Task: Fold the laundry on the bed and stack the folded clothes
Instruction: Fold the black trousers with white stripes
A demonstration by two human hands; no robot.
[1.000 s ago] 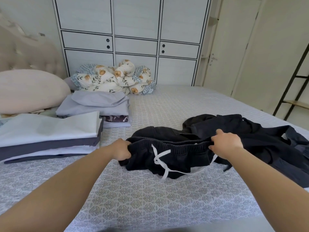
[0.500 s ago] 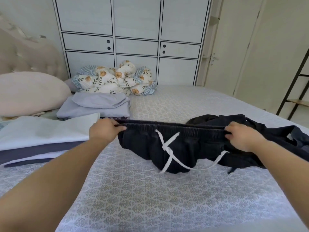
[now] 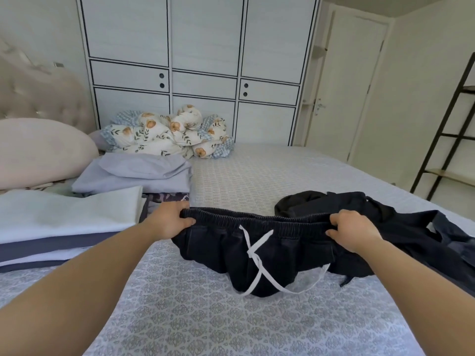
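Note:
Dark navy drawstring trousers (image 3: 259, 255) hang stretched between my hands over the patterned bed sheet (image 3: 200, 319). My left hand (image 3: 169, 222) grips the left end of the elastic waistband, my right hand (image 3: 352, 232) the right end. A white drawstring (image 3: 257, 263) dangles from the waistband's middle. The trouser legs trail to the right, bunched on the bed with more dark clothing (image 3: 411, 227). A folded stack of white and grey-blue pieces (image 3: 66, 222) lies at the left. Behind it sits a folded lilac stack (image 3: 136, 176).
A pink pillow (image 3: 41, 152) and tufted headboard are at the far left. A rolled floral duvet (image 3: 169, 134) lies at the bed's far side, against a white wardrobe (image 3: 200, 60). A black ladder shelf (image 3: 449, 129) stands at the right, beside a closed door.
Both hands have lifted the waistband off the bed and pulled it taut and wider. My left hand has moved left and away from me, toward the folded stacks.

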